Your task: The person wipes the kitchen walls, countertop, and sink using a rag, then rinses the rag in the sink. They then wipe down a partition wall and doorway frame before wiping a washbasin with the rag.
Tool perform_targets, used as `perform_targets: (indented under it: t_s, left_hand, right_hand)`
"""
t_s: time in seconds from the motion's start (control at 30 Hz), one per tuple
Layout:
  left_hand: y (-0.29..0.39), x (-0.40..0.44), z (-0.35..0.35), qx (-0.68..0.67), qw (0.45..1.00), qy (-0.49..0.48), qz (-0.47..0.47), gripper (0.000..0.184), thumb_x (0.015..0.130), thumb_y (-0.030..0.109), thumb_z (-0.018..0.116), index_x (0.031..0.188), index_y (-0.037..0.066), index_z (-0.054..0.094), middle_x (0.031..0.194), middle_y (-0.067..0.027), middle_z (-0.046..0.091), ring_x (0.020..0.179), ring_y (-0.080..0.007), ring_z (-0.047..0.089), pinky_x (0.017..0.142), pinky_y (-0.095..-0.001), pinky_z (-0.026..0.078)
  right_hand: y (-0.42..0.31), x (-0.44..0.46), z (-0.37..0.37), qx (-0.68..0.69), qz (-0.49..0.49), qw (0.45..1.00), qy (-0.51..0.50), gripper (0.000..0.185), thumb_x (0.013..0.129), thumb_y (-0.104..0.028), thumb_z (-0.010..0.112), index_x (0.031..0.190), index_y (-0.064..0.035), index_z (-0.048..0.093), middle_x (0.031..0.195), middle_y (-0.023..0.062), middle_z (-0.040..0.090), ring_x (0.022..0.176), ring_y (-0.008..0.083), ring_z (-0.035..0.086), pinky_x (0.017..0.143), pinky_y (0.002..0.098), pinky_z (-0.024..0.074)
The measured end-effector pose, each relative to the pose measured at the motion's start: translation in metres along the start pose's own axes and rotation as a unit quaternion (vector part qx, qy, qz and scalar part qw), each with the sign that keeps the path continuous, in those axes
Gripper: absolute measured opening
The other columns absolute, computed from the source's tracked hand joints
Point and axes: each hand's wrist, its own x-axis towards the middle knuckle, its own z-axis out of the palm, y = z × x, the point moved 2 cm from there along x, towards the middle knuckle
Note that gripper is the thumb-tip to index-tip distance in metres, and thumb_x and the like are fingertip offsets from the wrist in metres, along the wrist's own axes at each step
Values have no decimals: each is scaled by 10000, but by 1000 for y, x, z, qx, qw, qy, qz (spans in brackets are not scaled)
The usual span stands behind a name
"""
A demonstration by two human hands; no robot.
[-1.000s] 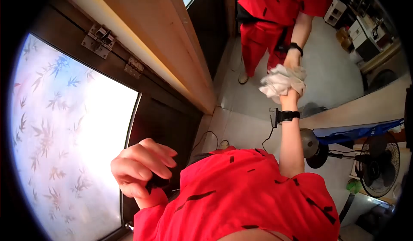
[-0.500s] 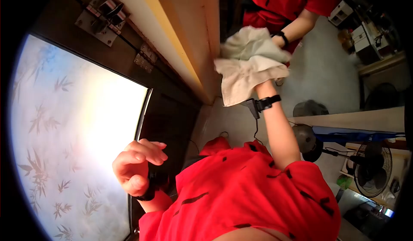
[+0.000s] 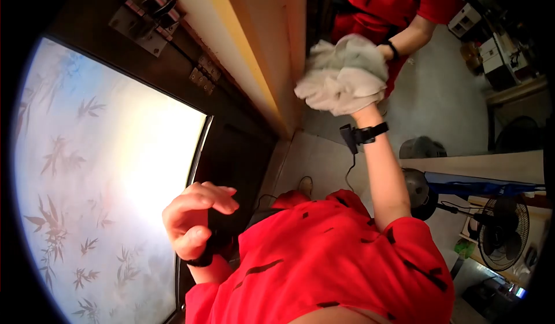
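My right hand [image 3: 365,114] is mostly hidden by a bunched, pale cloth [image 3: 338,89], which it holds against a large mirror [image 3: 448,101]. The cloth's reflection meets it, along with a reflected forearm and red clothing. A black strap with a small device and a cable [image 3: 363,135] circles my right wrist. My left hand [image 3: 193,217] is raised near the dark door with a frosted pane, holding nothing. Its fingers are loosely bent, with the thumb apart from them. A dark band sits on that wrist.
The dark door [image 3: 234,150] has a bright pane with a leaf pattern [image 3: 87,179] and metal bolts [image 3: 153,17]. A yellowish wooden frame [image 3: 248,52] runs beside the mirror. At right stand a black fan [image 3: 503,234] and a blue item [image 3: 480,186].
The cloth, spread with a hanging corner before, is now bunched up and slightly higher. My right hand has moved up a little with it. My left hand keeps its pose.
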Motion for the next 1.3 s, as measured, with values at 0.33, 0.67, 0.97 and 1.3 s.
perform_targets:
  t_s: [0.33, 0.67, 0.97, 1.3]
  left_hand:
    - [-4, 11, 12, -40, 999, -17, 15, 384, 804, 209, 661, 1100, -28, 598, 881, -200, 641, 825, -318, 628, 884, -467, 478]
    - [25, -18, 1, 6, 1000, 22, 3, 383, 802, 184, 659, 1103, -44, 596, 905, -204, 641, 868, -316, 627, 899, -457, 470]
    - [33, -46, -13, 7, 997, 79, 13, 393, 787, 186, 665, 1103, -41, 606, 918, -203, 641, 886, -314, 626, 910, -456, 461]
    - [35, -71, -27, 65, 984, 161, 29, 346, 831, 215, 635, 1102, 5, 590, 851, -154, 621, 798, -269, 618, 866, -431, 477]
  right_hand:
    - [-87, -85, -141, 385, -157, 878, 238, 361, 824, -282, 575, 1114, -69, 586, 1310, 56, 508, 1214, 317, 432, 942, 482, 354]
    - [-133, -80, -61, 218, -253, 901, 278, 303, 829, -249, 570, 1072, -72, 609, 1332, 28, 499, 1234, 316, 418, 941, 492, 343]
    - [-309, -95, -112, -27, -549, 703, 451, 255, 834, -220, 566, 1034, -76, 631, 1352, 3, 491, 1253, 315, 405, 940, 501, 332]
    - [-331, -73, 2, -162, -561, 670, 459, 197, 830, -103, 566, 1004, -72, 652, 1350, -54, 507, 1267, 303, 397, 944, 512, 314]
